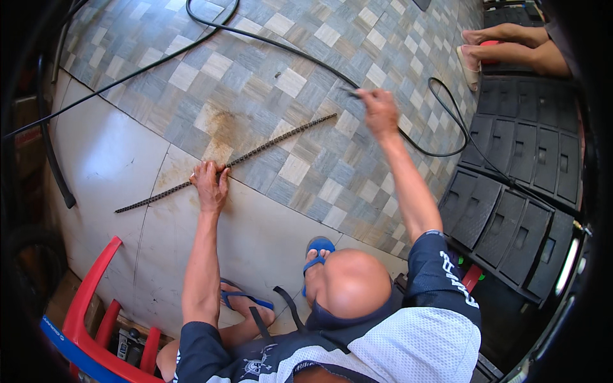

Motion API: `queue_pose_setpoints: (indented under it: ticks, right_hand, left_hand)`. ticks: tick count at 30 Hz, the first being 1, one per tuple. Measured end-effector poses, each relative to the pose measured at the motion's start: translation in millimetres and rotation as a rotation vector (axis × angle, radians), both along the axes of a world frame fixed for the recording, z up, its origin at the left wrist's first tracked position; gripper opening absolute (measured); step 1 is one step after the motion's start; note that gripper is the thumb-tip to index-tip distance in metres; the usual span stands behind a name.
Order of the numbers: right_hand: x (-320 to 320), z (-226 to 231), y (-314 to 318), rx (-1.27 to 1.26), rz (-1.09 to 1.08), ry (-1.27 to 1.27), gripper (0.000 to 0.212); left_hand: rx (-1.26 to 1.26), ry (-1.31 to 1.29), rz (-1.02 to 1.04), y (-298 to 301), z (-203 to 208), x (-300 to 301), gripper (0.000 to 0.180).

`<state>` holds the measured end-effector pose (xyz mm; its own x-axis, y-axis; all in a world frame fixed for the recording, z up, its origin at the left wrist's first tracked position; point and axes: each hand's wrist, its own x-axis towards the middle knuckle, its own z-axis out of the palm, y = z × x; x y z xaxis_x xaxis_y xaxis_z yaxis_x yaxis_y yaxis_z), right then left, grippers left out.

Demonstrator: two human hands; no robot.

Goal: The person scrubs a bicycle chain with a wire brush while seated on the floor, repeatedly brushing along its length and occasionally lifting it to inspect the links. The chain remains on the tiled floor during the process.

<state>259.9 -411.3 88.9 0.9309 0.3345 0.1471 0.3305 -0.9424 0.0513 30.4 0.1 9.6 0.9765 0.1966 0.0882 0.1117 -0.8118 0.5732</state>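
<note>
A dark bicycle-type chain (281,137) lies stretched slantwise across the floor, from the lower left to the upper right. My left hand (211,185) is closed over it near its middle, thumb and fingers bent at the links. My right hand (380,116) is raised at the right, beyond the chain's far end and apart from it. Its fingers are pinched together, slightly smeared by motion. A short dark tip pokes out past them on the left; what it belongs to is hidden. A black hose (300,53) runs behind this hand.
Black drawer units (523,147) line the right side. A person's bare legs (511,48) show at the upper right. A red and blue stand (86,300) is at the lower left. Another black tube (54,159) hangs along the left. Brown stains (223,127) mark the tiled floor.
</note>
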Motion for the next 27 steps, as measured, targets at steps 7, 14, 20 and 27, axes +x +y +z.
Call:
queue_pose_setpoints:
  ticks: [7, 14, 20, 27]
  right_hand:
    - [-67.6, -55.8, 87.3, 0.236, 0.407, 0.117, 0.023]
    - [-8.5, 2.5, 8.4, 0.071, 0.063, 0.024, 0.018]
    - [-62.0, -59.6, 65.4, 0.236, 0.433, 0.215, 0.012]
    - [-18.4, -4.2, -15.8, 0.008, -0.047, 0.038, 0.017]
  left_hand:
    - [-0.031, 0.013, -0.015, 1.6, -1.7, -0.7, 0.016]
    - [-0.025, -0.020, -0.021, 0.7, 3.7, 3.5, 0.016]
    - [-0.022, 0.014, -0.017, 2.3, -2.1, 1.0, 0.017]
    - [-0.017, -0.008, -0.031, 1.7, 1.7, 4.0, 0.018]
